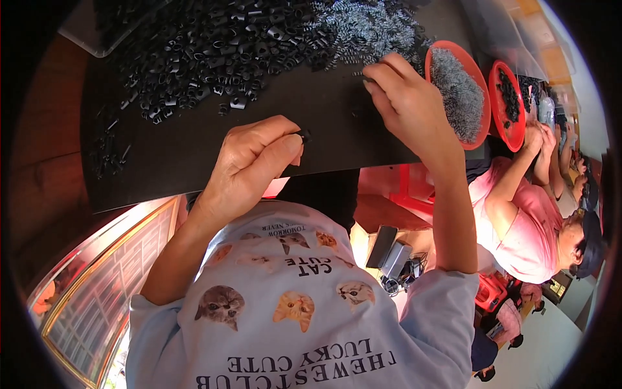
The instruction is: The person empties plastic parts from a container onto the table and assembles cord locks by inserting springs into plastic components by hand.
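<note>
Black matting (pixel 214 139) covers the work surface under both hands. The left hand (pixel 249 165) is curled, and a small black plastic clip (pixel 303 137) is pinched at the tips of its thumb and forefinger; the remaining fingers are folded beneath. A large heap of like black clips (pixel 207 48) is spread well beyond those fingertips, toward the far edge of the mat, with a few strays lying nearer.

The right hand (pixel 405 97) is held with fingers bent downward, fingertips brought together at the mat; a small item appears to be gripped there, but its kind cannot be told. A pile of small grey metal springs (pixel 369 29) lies just past these fingertips. Beside the knuckles an orange-red dish (pixel 480 78) filled with springs is set, and next to it a second red dish (pixel 512 137) holding black parts. A co-worker in a pink shirt (pixel 525 223) is seated further along.
</note>
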`<state>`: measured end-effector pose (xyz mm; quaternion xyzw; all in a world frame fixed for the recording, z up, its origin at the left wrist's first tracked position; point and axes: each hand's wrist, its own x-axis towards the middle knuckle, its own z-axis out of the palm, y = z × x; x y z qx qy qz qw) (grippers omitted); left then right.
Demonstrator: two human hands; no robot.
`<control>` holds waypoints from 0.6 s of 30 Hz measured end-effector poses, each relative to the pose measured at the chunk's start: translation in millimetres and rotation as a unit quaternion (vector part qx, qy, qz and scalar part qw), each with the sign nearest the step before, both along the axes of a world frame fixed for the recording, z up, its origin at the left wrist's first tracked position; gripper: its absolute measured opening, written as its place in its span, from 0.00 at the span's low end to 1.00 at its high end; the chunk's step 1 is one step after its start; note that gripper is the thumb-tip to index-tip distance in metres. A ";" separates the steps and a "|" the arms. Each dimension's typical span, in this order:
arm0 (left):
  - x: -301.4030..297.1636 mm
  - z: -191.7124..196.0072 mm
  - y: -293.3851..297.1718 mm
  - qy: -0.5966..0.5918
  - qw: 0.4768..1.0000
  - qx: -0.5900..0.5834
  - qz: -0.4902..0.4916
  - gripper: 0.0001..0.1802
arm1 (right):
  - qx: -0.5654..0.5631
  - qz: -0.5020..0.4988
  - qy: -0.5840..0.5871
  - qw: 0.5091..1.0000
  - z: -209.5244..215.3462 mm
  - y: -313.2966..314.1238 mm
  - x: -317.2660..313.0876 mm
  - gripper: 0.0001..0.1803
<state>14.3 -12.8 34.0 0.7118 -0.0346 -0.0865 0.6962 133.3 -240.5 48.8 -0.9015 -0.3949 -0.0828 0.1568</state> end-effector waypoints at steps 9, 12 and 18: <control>-1.6 -7.8 -1.1 0.024 0.999 -0.030 0.010 0.12 | -0.117 0.063 -0.019 0.991 3.2 20.7 21.9 0.05; -2.6 -11.1 1.7 0.022 0.999 -0.038 -0.009 0.13 | -0.026 0.062 0.037 0.997 4.6 23.7 15.1 0.08; -5.4 -16.1 1.2 0.036 0.992 -0.116 0.037 0.14 | 0.186 0.092 0.153 0.966 10.4 33.1 -11.8 0.12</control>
